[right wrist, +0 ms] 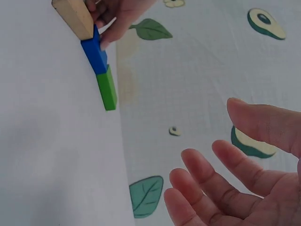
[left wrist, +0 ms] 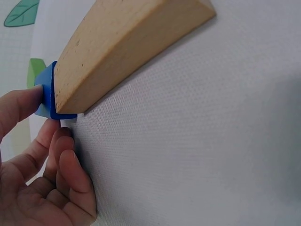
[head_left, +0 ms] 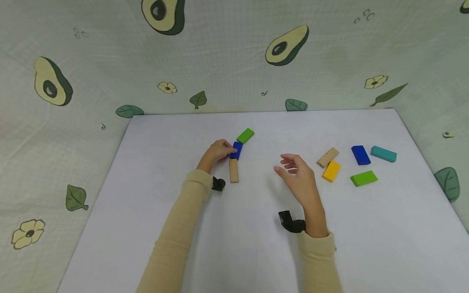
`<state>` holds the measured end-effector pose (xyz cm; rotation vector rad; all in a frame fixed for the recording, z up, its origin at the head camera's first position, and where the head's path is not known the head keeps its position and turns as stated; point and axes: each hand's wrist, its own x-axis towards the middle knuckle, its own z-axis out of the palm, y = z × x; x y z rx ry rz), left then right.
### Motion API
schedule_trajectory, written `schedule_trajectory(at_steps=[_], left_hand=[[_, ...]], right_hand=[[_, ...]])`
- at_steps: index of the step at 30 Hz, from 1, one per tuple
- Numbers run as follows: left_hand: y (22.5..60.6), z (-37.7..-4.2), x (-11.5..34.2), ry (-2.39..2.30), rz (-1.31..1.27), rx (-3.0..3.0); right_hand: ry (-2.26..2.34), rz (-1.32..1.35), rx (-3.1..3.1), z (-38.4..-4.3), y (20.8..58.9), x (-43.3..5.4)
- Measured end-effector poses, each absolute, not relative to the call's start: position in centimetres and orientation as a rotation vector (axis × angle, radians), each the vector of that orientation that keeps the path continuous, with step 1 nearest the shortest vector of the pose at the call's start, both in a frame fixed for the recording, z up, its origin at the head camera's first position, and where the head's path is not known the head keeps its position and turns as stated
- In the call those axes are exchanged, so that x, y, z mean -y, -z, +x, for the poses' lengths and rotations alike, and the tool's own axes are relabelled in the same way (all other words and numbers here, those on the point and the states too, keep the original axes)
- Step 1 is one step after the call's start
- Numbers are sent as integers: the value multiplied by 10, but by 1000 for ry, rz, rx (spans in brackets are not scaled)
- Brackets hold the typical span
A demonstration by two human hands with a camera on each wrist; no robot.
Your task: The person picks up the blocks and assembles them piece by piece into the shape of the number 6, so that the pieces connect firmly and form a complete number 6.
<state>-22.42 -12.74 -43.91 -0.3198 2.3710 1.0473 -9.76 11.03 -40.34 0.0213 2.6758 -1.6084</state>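
"Position of the left hand [head_left: 219,150] — what do we record?"

"We record a pinch between thumb and finger on the blue block [head_left: 236,150], the remaining fingers curled in the left wrist view. We locate that block on the white tabletop [head_left: 256,244], in the middle of a row of three."

"Its neighbours?"

"We note a wooden block [head_left: 233,171] at its near end and a green block [head_left: 245,135] at its far end, angled off to the right."

"Condition of the right hand [head_left: 297,175]?"

"We find it holding nothing, fingers loosely bent, thumb apart, raised over the tabletop."

"Items to its right?"

"We list a second wooden block [head_left: 327,158] touching a yellow block [head_left: 331,171]; farther right, a second blue block [head_left: 360,155], a teal block [head_left: 383,154] beside it and — nearer the person — a second green block [head_left: 364,178]."
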Motion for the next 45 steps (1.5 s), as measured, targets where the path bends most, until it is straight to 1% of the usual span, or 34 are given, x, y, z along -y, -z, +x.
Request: schedule_trajectory(at_steps=[6,13,25,34,39,45], left_hand=[[438,-224,127,-1065,-319,-2365],[439,-223,127,-1027,-310,-2384],[443,-226,128,-1011,-314,-2380],[444,-225,128,-1001,-299,-2395],[447,-219,130,-1032,-285,-2430],[451,-202,131,-1140,-253,-2480]], right_hand=[[1601,75,-2720,-96,400,-130],[1544,232,-2754,-95,400,-156],[1518,568,-2773,-97,416,-192],[1441,788,-2653,-99,428,-206],[1405,839,-2615,-102,434,-209],[1382,857,-2582,-103,443,-213]])
